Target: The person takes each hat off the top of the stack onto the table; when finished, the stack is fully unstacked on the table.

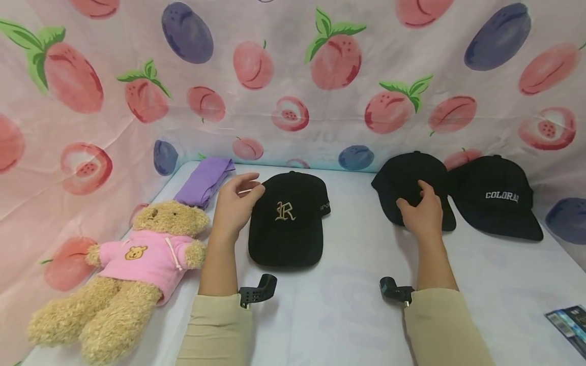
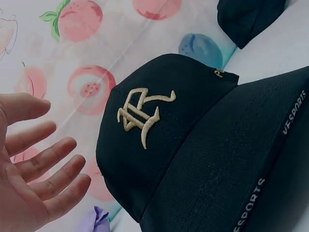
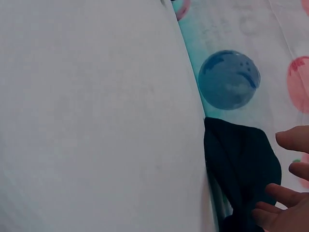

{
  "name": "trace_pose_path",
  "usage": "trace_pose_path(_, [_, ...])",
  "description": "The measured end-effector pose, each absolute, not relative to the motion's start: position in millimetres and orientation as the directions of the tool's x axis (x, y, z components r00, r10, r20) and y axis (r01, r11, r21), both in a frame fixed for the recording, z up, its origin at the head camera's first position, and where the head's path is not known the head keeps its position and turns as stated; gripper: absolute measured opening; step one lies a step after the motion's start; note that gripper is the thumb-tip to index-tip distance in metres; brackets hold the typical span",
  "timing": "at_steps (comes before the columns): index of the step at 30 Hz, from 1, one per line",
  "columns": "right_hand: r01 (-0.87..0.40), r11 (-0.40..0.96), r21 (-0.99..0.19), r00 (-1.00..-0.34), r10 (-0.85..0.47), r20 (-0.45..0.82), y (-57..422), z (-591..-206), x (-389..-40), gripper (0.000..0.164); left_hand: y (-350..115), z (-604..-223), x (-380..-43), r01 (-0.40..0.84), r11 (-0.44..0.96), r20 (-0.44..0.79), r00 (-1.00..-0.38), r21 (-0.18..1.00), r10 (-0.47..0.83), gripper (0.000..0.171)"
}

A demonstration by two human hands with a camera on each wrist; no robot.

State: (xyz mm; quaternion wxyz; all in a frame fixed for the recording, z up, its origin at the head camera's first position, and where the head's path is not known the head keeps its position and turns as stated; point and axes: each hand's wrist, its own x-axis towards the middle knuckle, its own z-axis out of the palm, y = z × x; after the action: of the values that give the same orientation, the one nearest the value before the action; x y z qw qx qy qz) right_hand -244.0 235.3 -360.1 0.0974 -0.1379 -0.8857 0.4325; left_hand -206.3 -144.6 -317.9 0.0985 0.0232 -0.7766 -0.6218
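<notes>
A black cap (image 1: pixel 286 239) with a gold embroidered letter R sits on the white table, its brim facing me. My left hand (image 1: pixel 232 209) hovers at its left side; the left wrist view shows the fingers (image 2: pixel 50 157) spread and a gap to the cap. Over a second black cap (image 1: pixel 409 170) at the right is my right hand (image 1: pixel 426 211), thumb and fingers apart and holding nothing. Whether it touches that cap I cannot tell. A third black cap (image 1: pixel 496 193), lettered in white, stands just right of it.
On the left lies a teddy bear (image 1: pixel 142 254) in a pink top. Behind it is a folded purple cloth (image 1: pixel 203 180). A dark printed packet (image 1: pixel 569 325) is at the right edge. A fruit-patterned curtain (image 1: pixel 284 61) closes off the back and left.
</notes>
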Motion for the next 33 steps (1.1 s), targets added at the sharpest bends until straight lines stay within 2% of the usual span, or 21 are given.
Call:
trace_pose_path(13, [0.088, 0.557, -0.826, -0.957, 0.278, 0.085, 204, -354, -238, 0.070, -150, -319, -205, 0.008, 0.182, 0.026, -0.995, 0.983, -0.099, 0.048])
trace_pose_path(27, [0.037, 0.428, -0.903, -0.993, 0.119, 0.015, 183, -346, -235, 0.069, -156, -323, -207, -0.014, 0.198, 0.003, -0.996, 0.980, -0.085, 0.054])
trace_pose_path(33, [0.017, 0.398, -0.917, -1.000, 0.022, -0.009, 171, -346, -237, 0.066, -161, -326, -207, -0.054, 0.239, -0.042, -0.998, 0.969, -0.052, 0.064])
